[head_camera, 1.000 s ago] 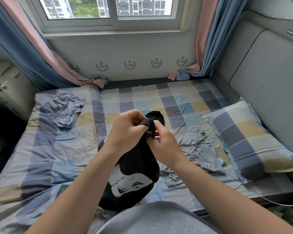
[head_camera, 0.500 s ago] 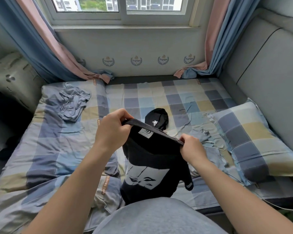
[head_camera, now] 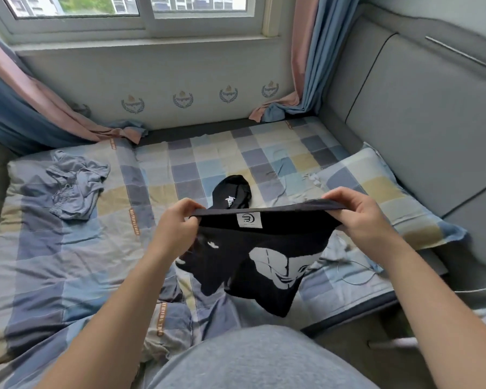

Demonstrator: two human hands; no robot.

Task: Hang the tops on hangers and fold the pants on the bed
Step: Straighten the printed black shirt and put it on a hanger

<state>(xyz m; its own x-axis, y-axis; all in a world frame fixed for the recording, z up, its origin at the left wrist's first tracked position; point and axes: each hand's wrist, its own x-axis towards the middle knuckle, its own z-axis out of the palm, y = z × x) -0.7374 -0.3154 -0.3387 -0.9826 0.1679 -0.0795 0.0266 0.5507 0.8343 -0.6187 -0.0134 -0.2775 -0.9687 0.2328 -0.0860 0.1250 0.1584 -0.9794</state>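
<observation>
A black top (head_camera: pixel 264 262) with a white face print hangs above the bed (head_camera: pixel 68 262), its neckline stretched wide with a white label showing. My left hand (head_camera: pixel 176 228) pinches the left end of the neckline. My right hand (head_camera: pixel 357 217) grips the right end. Behind the top lies a second black garment (head_camera: pixel 230 195) with small white lettering. A crumpled grey-blue garment (head_camera: pixel 73 189) sits at the far left of the bed. Another grey garment (head_camera: pixel 337 248) lies under the top near the pillow, mostly hidden. No hanger is in view.
A checked pillow (head_camera: pixel 382 197) lies at the right against the grey padded headboard (head_camera: pixel 432 122). Curtains (head_camera: pixel 300 66) hang at both sides of the window and pool on the bed. A thin white cable (head_camera: pixel 359 273) trails over the bed's right edge.
My hands have drawn apart, stretching the top's neckline from a bunched hold into a wide opening. The top has lifted and swung to the right.
</observation>
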